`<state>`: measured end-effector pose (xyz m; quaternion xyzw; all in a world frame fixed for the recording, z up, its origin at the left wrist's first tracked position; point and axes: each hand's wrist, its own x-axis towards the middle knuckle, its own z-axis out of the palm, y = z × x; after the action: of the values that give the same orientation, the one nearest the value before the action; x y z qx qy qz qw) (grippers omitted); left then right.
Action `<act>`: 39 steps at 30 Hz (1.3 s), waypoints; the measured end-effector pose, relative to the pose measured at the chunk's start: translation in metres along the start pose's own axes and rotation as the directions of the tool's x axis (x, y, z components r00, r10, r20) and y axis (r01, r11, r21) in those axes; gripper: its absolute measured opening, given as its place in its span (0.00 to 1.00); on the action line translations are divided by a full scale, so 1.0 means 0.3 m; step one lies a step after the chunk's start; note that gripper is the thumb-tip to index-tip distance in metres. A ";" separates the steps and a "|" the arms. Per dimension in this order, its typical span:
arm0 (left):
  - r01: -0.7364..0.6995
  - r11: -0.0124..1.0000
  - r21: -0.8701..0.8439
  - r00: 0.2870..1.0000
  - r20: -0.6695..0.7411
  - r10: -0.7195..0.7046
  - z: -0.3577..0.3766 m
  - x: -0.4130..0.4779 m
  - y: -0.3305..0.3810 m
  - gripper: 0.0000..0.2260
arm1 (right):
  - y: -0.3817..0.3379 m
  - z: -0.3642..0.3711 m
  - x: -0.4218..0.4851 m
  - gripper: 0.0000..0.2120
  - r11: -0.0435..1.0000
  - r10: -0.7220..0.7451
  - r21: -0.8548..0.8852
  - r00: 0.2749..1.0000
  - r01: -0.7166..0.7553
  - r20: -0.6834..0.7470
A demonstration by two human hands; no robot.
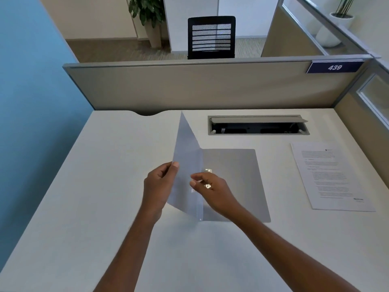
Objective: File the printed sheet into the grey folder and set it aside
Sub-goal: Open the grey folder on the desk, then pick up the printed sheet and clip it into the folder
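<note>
Here, the grey folder (231, 182) lies mid-desk, empty, its translucent cover (185, 165) pinched upright by the left hand (157, 186). The right hand (210, 190), fingers curled, works the metal clip (208, 170), which likely needs full release. The printed sheet (330, 175) waits well right on the desk (84, 186).

One head-worn wide-angle view looks forward and steeply down onto the bench (105, 186), close enough that both forearms enter from the bottom edge. The partition (189, 87) crosses the middle of the frame; beyond it, a chair (211, 36) sits at upper centre.
</note>
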<state>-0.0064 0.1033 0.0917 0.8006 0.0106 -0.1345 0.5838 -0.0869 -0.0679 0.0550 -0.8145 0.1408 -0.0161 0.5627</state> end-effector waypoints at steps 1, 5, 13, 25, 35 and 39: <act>0.004 1.000 0.005 1.000 -0.012 -0.003 -0.020 0.011 -0.014 0.09 | 0.035 -0.003 0.012 0.14 0.999 0.026 -0.033 0.999 -0.027 -0.031; 0.026 0.999 0.022 0.998 -0.056 -0.024 -0.097 0.055 -0.061 0.08 | 0.187 -0.028 0.064 0.11 0.966 0.143 -0.200 0.984 -0.163 -0.109; 0.063 0.961 0.269 0.989 -0.146 -0.024 -0.217 0.170 -0.194 0.06 | 0.346 -0.020 0.096 0.16 0.912 0.227 -0.325 0.968 -0.251 -0.111; 0.094 0.799 0.595 0.993 -0.110 -0.034 -0.177 0.259 -0.414 0.30 | 0.405 0.015 0.091 0.19 0.848 0.132 -0.507 0.988 -0.151 -0.074; -0.287 0.675 0.680 0.953 0.273 0.131 0.064 0.225 -0.469 0.27 | 0.412 0.033 0.107 0.21 0.865 0.134 -0.466 0.981 -0.184 -0.140; -0.410 0.617 0.672 0.897 0.421 0.137 0.172 0.208 -0.465 0.30 | 0.403 0.049 0.122 0.21 0.873 0.145 -0.437 0.971 -0.216 -0.190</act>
<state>0.0190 0.0905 -0.0671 0.9257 -0.2668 -0.1662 0.2107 -0.0745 -0.1031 -0.0667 -0.9029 0.2585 0.0084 0.3433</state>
